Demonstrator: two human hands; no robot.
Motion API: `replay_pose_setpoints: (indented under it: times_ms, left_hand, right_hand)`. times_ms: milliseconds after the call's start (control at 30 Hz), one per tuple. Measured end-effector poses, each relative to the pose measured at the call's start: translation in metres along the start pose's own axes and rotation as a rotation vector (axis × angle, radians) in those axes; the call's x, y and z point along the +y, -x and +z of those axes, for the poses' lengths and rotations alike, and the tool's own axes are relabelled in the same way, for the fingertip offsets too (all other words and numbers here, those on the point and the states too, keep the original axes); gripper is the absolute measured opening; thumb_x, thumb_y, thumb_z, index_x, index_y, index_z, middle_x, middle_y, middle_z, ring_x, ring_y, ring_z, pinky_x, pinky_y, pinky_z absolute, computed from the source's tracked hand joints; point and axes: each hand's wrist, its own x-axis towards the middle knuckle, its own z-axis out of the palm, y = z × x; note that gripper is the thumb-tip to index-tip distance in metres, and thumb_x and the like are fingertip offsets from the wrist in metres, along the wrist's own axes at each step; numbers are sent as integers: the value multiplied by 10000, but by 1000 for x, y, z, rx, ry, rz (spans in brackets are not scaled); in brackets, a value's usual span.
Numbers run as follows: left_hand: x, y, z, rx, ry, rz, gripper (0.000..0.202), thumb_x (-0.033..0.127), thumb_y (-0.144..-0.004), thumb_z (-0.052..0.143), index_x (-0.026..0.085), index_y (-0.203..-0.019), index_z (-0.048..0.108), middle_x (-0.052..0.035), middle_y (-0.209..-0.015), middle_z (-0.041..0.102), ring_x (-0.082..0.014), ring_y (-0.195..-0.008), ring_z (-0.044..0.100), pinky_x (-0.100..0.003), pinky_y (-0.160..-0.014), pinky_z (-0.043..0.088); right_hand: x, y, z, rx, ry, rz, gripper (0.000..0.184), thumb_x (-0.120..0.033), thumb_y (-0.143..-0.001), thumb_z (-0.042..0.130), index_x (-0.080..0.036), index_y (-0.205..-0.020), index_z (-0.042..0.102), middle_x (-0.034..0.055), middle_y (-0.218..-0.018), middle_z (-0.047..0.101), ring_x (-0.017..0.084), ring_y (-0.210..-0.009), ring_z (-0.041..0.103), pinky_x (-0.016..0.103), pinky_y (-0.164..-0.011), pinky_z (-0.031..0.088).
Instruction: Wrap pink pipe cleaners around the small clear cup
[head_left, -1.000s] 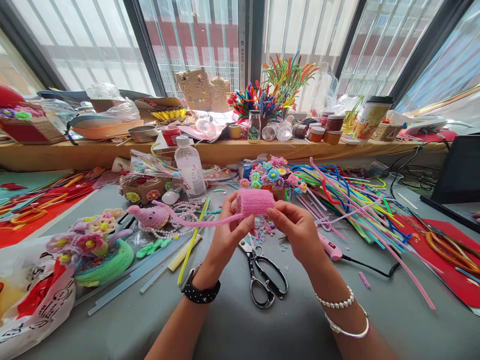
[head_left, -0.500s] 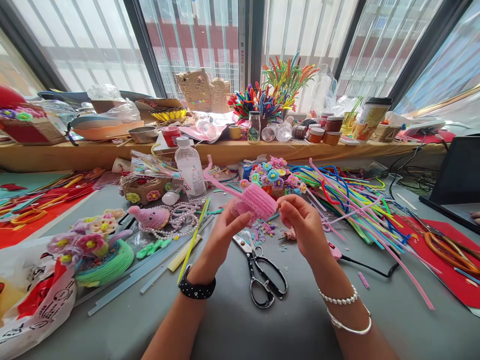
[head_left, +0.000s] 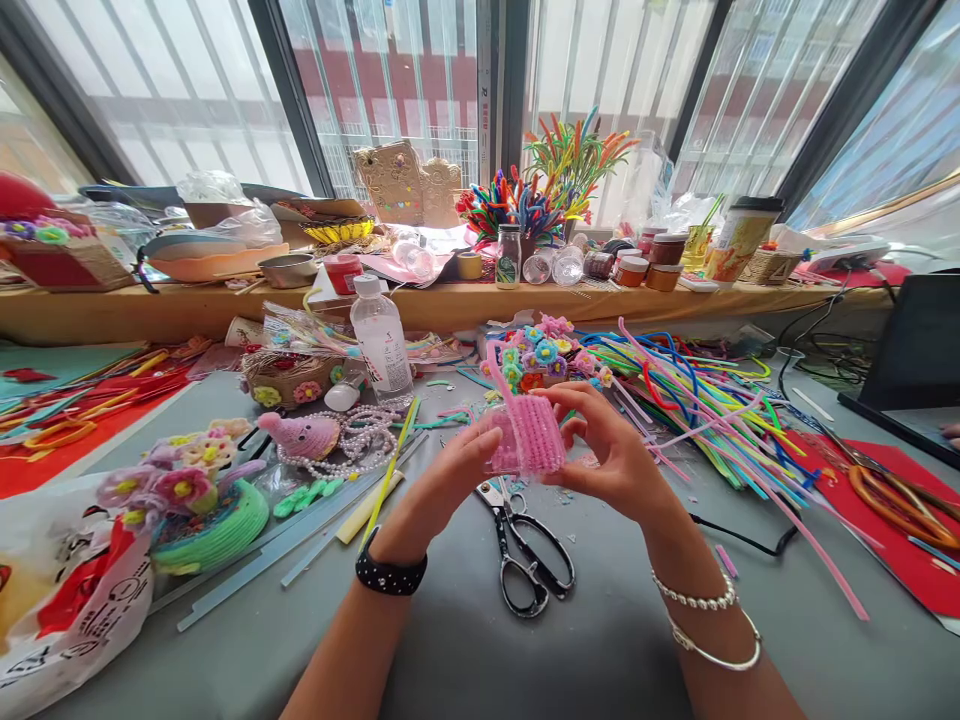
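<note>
A small clear cup (head_left: 503, 448) wrapped in rows of pink pipe cleaner (head_left: 538, 434) is held between both hands above the table. One loose end of the pipe cleaner sticks up from the wrapped part. My left hand (head_left: 450, 478) grips the bare clear end, its far fingers hidden behind. My right hand (head_left: 609, 448) pinches the wrapped end, thumb underneath and index finger on top. Below the hands lie black-handled scissors (head_left: 525, 550) with their blades partly spread.
Loose pipe cleaners (head_left: 705, 410) spread over the right side. A plastic bottle (head_left: 381, 340), a pink cone figure (head_left: 300, 436), bead strings (head_left: 366, 440) and glue sticks (head_left: 255, 560) lie left. Orange-handled scissors (head_left: 892, 500) rest on red sheets at right.
The wrapped cup has been turned, so its loose pipe cleaner end now points up instead of left. My right hand has shifted from its tight pinch to a wider hold on the wrapped end.
</note>
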Motion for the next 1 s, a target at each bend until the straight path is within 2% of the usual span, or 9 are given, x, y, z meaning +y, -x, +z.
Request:
replay_pose_setpoints:
  times_ms: [100, 200, 300, 500, 667, 833, 1000]
  left_hand:
    - [-1, 0, 5, 53, 92, 23, 472, 500, -772, 565, 212, -1146, 588, -90, -1172, 610, -287, -1104, 533, -387, -886, 441]
    - [-1, 1, 12, 103, 151, 59, 465, 407, -776, 604, 216, -1192, 526, -85, -1213, 578, -267, -1109, 531, -366, -888, 443]
    - [0, 1, 18, 142, 175, 84, 423, 326, -808, 575, 200, -1202, 486, -90, -1201, 577, -248, -1105, 533, -345, -884, 440]
    - [2, 1, 17, 265, 111, 151, 453, 295, -759, 621, 207, -1176, 467, -72, -1176, 578, -237, -1079, 541, -318, -861, 438]
    - [3, 2, 16, 252, 6, 156, 594, 326, -671, 701, 207, -1183, 425, -85, -1148, 583, -259, -1039, 561, -332, -815, 451]
    - [2, 4, 16, 245, -17, 217, 570, 352, -660, 707, 211, -1136, 428, -76, -1117, 575, -250, -1038, 556, -344, -841, 451]
    - [2, 5, 17, 228, -38, 298, 612, 347, -660, 710, 266, -1186, 409, -76, -1252, 493, -272, -1104, 525, -373, -864, 475]
  right_hand:
    - [1, -1, 7, 95, 56, -16, 495, -260, -663, 725, -276, -1117, 527, 55, -1116, 468, 180, -906, 509, 285, -634, 471]
    - [2, -1, 17, 218, 142, -39, 465, -245, -685, 698, -267, -1108, 508, 54, -1111, 444, 162, -845, 510, 290, -621, 476]
    - [3, -1, 26, 283, 226, -74, 470, -245, -686, 698, -257, -1108, 491, 62, -1105, 443, 183, -891, 505, 293, -616, 481]
    - [4, -1, 29, 208, 184, -72, 578, -292, -672, 726, -280, -1176, 443, 77, -1201, 448, 217, -1000, 490, 308, -658, 491]
    - [3, 0, 25, 154, -14, -20, 444, -340, -762, 635, -292, -1177, 484, 72, -1209, 464, 216, -1044, 491, 321, -718, 500]
    - [3, 0, 26, 201, -82, -30, 470, -274, -704, 706, -308, -1133, 517, 53, -1178, 461, 216, -1086, 468, 313, -755, 510]
    - [0, 0, 30, 225, -105, -52, 479, -278, -685, 720, -300, -1117, 513, 56, -1185, 459, 229, -1120, 461, 331, -778, 519]
